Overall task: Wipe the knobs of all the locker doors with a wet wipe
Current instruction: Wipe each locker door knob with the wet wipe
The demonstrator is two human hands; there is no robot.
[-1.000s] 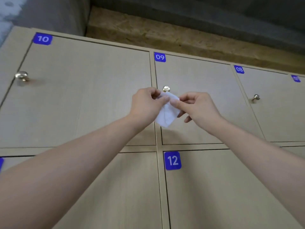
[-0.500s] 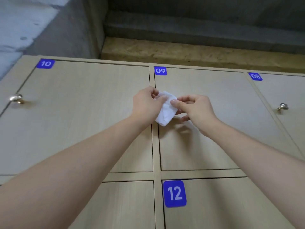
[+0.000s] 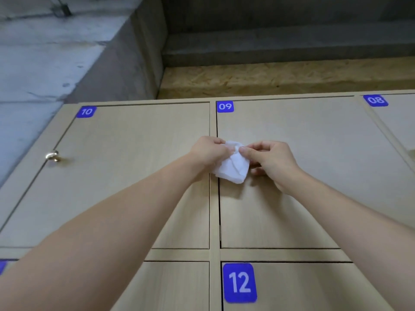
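A grey concrete wall (image 3: 56, 63) and a rough chipboard ledge (image 3: 280, 79) stood above a bank of pale wood-grain lockers (image 3: 134, 198), each smooth flat door marked with a blue number sticker.

At the far left, door 10 (image 3: 125, 176) carried a small round knob (image 3: 52, 156) of shiny brass-coloured metal, which stuck out near the door's left edge. It looked hard, smooth and fixed.

Moving right, the left hand (image 3: 207, 153) reached up with fingers curled, pinching the upper left edge of a white wet wipe (image 3: 232, 168). The wipe hung crumpled and folded in front of the seam between door 10 and door 09 (image 3: 314, 176). It appeared thin, soft, limp and very light, likely damp and a little slippery, so bunching it into a pad and closing it around a knob would probably serve best.

The right hand (image 3: 269, 160) pinched the wipe's upper right edge between thumb and forefinger, its other fingers curled beneath. The knob of door 09 could not be seen; it was probably hidden behind the wipe and hands.

Further right, door 08 (image 3: 399, 131) showed only a sliver at the picture's edge. Below lay door 12 (image 3: 314, 288).
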